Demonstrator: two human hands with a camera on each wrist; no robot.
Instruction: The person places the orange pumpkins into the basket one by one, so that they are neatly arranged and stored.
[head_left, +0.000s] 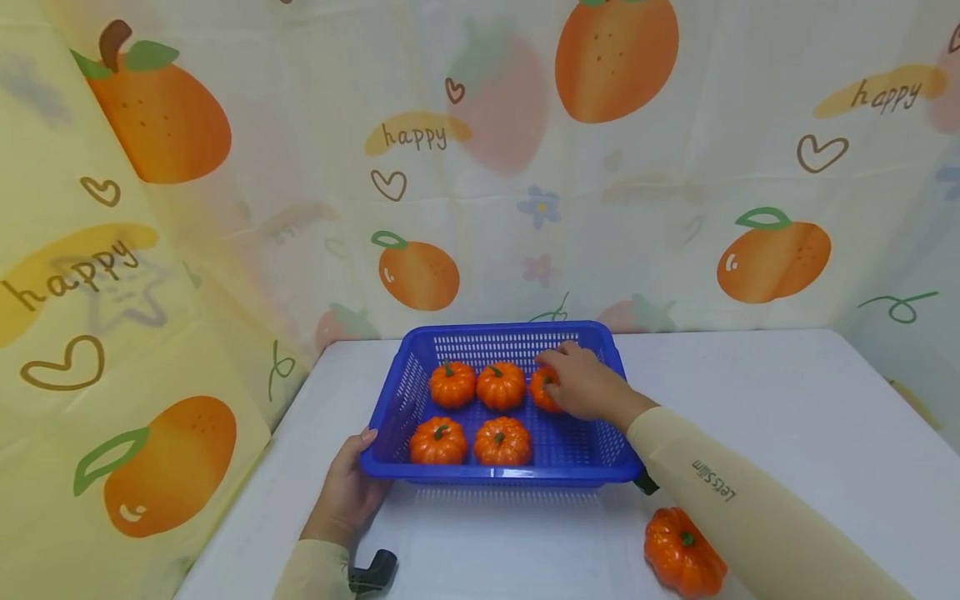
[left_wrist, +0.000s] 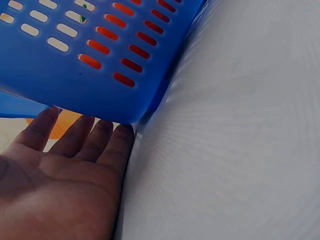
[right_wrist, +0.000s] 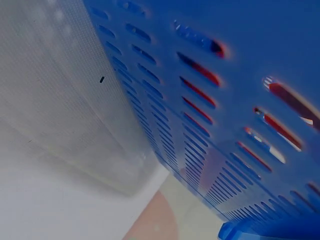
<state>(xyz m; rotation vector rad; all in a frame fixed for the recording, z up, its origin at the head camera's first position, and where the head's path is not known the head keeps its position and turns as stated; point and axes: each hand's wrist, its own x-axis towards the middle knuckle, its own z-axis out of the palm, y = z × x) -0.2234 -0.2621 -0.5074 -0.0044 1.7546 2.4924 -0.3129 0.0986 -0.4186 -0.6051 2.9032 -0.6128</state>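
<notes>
A blue plastic basket (head_left: 495, 472) with slotted walls sits on the white table. Inside it are several small orange pumpkins with green stems, such as the front-left pumpkin (head_left: 438, 442) and back-left pumpkin (head_left: 452, 385). My right hand (head_left: 588, 385) reaches over the basket's right side and grips another pumpkin (head_left: 543, 390) at the back right, partly covering it. My left hand (head_left: 351, 483) holds the basket's front left corner, thumb on the rim, fingers against the outer wall (left_wrist: 75, 85). In the right wrist view the basket's slotted wall (right_wrist: 200, 125) hides the right hand.
One more orange pumpkin (head_left: 682, 550) lies on the table, right of the basket's front and partly behind the right sleeve (head_left: 735, 492). A printed fruit curtain (head_left: 487, 208) hangs behind and to the left of the white table (head_left: 735, 375).
</notes>
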